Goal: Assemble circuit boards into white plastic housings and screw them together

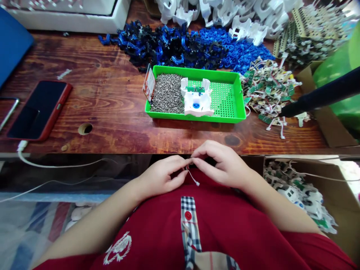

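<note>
My left hand [163, 175] and my right hand [221, 163] meet just below the front edge of the wooden table [112, 108], over my red shirt. Both pinch a thin white wire [193, 177] with a small plug at its lower end. Ahead on the table stands a green tray [234, 98]. It holds a heap of small metal screws [167, 93] on its left side and a white plastic housing [197, 99] with a blue centre and a small green board.
A red phone [39, 109] lies at the left with a white cable. Piles of blue and black clips [180, 43], white plastic parts [233, 17] and wired circuit boards [267, 88] fill the back. A black tool handle [323, 95] juts in from the right. A cardboard box [337, 198] holds finished parts.
</note>
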A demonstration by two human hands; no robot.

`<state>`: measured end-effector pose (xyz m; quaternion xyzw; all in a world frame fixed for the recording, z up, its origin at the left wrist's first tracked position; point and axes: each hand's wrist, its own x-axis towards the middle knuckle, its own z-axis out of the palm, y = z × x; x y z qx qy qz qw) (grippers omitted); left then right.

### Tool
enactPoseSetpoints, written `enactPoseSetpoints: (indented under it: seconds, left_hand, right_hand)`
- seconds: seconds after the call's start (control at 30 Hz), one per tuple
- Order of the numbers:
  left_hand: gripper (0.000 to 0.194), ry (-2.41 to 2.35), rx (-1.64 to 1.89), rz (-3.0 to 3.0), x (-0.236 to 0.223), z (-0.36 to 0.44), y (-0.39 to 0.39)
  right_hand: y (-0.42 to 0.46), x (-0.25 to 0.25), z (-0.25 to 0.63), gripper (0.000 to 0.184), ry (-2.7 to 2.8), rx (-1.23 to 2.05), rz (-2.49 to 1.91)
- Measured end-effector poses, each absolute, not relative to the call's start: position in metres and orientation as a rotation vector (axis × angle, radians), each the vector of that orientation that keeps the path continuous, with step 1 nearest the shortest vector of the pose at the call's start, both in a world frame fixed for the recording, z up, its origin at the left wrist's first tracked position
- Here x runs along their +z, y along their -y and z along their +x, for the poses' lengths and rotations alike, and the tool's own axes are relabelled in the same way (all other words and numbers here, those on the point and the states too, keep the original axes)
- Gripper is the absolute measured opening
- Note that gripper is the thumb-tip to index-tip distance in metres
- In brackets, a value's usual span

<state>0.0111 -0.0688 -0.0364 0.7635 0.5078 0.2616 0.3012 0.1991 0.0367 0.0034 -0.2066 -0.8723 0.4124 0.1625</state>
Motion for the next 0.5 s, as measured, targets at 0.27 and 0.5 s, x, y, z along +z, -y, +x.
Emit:
enactPoseSetpoints:
  seconds: [0.27,0.5]
  left_hand:
    - [0.052,-1.486,0.784,2.372,0.021,0.021,0.061]
    - [0.054,-1.413,0.697,2.82,0.032,0.031,0.037]
  right_hand:
    - [-0.02,0.029,0.204,0.038,2.183,1.585,-0.864]
    - [-0.02,0.027,0.201,0.021,1.987,1.5,-0.874]
